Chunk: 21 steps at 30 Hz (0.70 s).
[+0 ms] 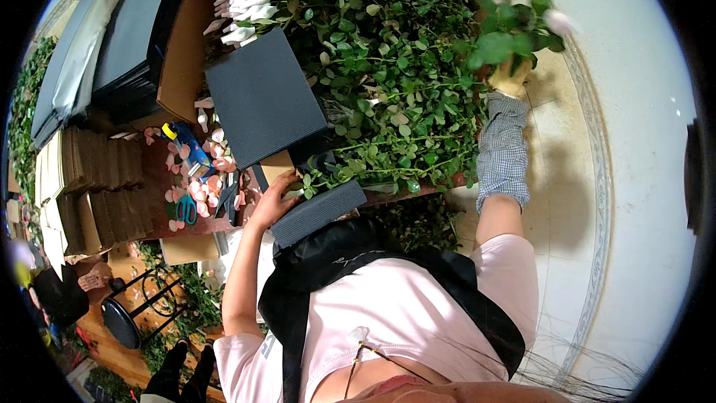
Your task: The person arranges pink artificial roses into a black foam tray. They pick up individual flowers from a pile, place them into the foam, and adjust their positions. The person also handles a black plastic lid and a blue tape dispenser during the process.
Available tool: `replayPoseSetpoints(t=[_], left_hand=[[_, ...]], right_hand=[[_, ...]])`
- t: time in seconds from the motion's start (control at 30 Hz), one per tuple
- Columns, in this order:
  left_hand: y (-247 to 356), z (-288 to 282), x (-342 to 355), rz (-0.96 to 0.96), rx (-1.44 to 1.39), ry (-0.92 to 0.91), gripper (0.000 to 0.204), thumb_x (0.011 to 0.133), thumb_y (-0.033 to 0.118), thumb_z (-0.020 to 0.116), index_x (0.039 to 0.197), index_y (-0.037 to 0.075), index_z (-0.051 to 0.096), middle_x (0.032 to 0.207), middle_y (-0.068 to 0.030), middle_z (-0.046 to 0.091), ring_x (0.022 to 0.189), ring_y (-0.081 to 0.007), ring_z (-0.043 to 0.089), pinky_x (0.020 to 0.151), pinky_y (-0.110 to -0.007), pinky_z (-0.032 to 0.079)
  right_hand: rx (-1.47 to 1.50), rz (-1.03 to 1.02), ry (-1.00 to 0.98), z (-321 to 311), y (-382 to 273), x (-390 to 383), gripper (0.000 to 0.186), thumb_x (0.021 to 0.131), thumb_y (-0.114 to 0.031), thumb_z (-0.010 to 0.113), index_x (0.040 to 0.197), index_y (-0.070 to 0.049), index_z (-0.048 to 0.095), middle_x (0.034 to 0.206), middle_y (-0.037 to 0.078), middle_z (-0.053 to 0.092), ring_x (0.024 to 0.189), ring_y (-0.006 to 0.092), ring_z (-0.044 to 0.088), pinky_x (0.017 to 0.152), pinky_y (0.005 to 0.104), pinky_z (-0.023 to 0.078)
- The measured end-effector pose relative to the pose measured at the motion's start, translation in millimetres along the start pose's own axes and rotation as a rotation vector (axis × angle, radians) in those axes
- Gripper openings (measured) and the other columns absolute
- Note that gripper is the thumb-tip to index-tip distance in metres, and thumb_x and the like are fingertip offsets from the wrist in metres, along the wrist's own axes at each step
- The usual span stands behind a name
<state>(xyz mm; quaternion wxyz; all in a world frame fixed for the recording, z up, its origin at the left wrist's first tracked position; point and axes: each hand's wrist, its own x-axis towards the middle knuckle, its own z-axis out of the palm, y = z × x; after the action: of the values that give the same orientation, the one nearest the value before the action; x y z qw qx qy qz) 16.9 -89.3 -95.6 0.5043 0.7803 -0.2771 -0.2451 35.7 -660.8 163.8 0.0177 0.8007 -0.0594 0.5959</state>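
Observation:
My left hand (277, 198) is at an open dark corrugated box (317, 213), its fingers curled beside a brown cardboard piece (276, 163) and a leafy stem; what they grip is unclear. My right hand (510, 79), in a yellow glove below a checked sleeve, holds a rose stem with green leaves (507, 37) and a pale bud (558, 22), raised at the right of the leafy rose pile (395, 104). Another dark sheet or box (265, 93) lies on the pile, near white-wrapped buds (246, 11).
At left are stacks of dark sheets (123, 37) and brown cardboard (89, 172). Pink petals, teal scissors (186, 209) and a blue tool (194, 153) lie on the reddish table (160, 216). Below are a black stool (121, 321) and another person's legs (186, 373). A white wall (641, 179) stands at right.

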Motion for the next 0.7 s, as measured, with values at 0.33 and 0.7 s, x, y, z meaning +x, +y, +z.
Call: replayPoseSetpoints(t=[0.33, 0.7], left_hand=[[-5, 2, -5, 0.006, -0.015, 0.045, 0.026, 0.090, 0.011, 0.070, 0.114, 0.000, 0.068, 0.134, -0.0121, 0.064, 0.125, -0.0322, 0.058, 0.106, -0.041, 0.044], [20, -17, -12, 0.099, 0.563, 0.051, 0.026, 0.080, 0.011, 0.074, 0.105, 0.005, 0.071, 0.126, -0.0159, 0.062, 0.117, -0.0369, 0.055, 0.098, -0.046, 0.048]], right_hand=[[0.258, -0.508, -0.951, -37, -196, -35, 0.009, 0.085, -0.007, 0.066, 0.076, -0.007, 0.064, 0.066, 0.007, 0.059, 0.073, 0.0215, 0.060, 0.068, 0.0353, 0.051], [0.049, -0.491, -1.903, -1, -242, -246, 0.015, 0.095, -0.016, 0.059, 0.099, -0.006, 0.070, 0.087, 0.008, 0.071, 0.078, 0.0271, 0.069, 0.076, 0.0406, 0.056]])
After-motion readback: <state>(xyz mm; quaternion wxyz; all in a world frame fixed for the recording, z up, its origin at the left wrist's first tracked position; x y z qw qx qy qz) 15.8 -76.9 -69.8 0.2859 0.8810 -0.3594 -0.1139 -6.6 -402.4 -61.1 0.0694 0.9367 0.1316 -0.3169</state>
